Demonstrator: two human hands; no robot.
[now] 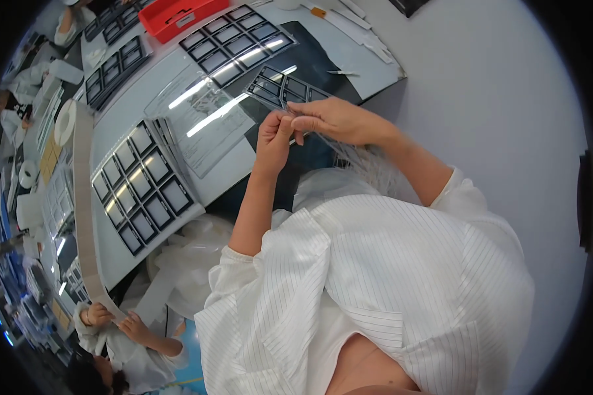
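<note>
A clear sheet with black rectangular frames [296,89] is held up over the near right part of the table, tilted. My left hand [275,137] is closed at its near edge, thumb and fingers pinched together. From the right, my right hand [339,121] pinches the same sheet, its fingertips meeting those of my left hand. Exactly what lies between the fingertips is hidden. Below my right hand hang thin clear strips [369,164] in a tangle. Under the held sheet lies a dark mat [308,45] with a slim pointed tool [343,72] on it.
Stacked black-framed sheets [140,187] lie on the left of the table; another framed sheet [234,41] lies farther back. A red bin [178,18] stands behind. White strips [356,33] lie near the right edge. At lower left a co-worker's hands [133,327] hold a long beige strip [85,197].
</note>
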